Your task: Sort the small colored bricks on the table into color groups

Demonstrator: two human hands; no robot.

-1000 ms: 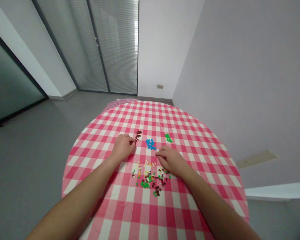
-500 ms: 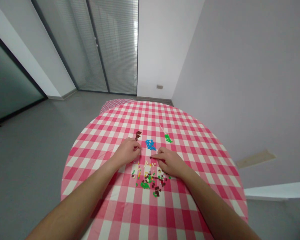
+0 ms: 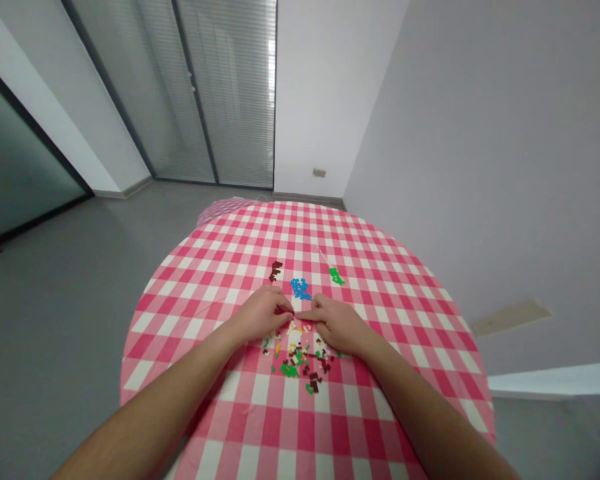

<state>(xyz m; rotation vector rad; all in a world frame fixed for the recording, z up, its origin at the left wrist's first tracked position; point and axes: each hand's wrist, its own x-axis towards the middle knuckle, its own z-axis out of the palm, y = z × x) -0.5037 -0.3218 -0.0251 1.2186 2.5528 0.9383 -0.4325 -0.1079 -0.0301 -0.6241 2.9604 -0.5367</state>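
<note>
Room: glazed partition with slatted blinds (image 3: pixel 220 93) at back left, grey floor (image 3: pixel 65 280) beyond, round table under a pink-and-white gingham cloth (image 3: pixel 290 427) at centre.

Left hand (image 3: pixel 260 315): fingers (image 3: pixel 281 309) curled inward, drawn in since a moment ago. Right hand (image 3: pixel 336 325): forefinger (image 3: pixel 306 315) extended, also drawn inward. Hands now just beside each other, fingertips nearly meeting, above the far edge of a mixed heap of small plastic bricks (image 3: pixel 300 360). Whether either pinches a brick: cannot tell.

Sorted clusters on the cloth, beyond the hands, left to right: dark brown bricks (image 3: pixel 276 271), blue bricks (image 3: pixel 301 289), green bricks (image 3: pixel 336 276). Each lies apart from the heap and from the others.

Far right: pale grey wall (image 3: pixel 480 133).
</note>
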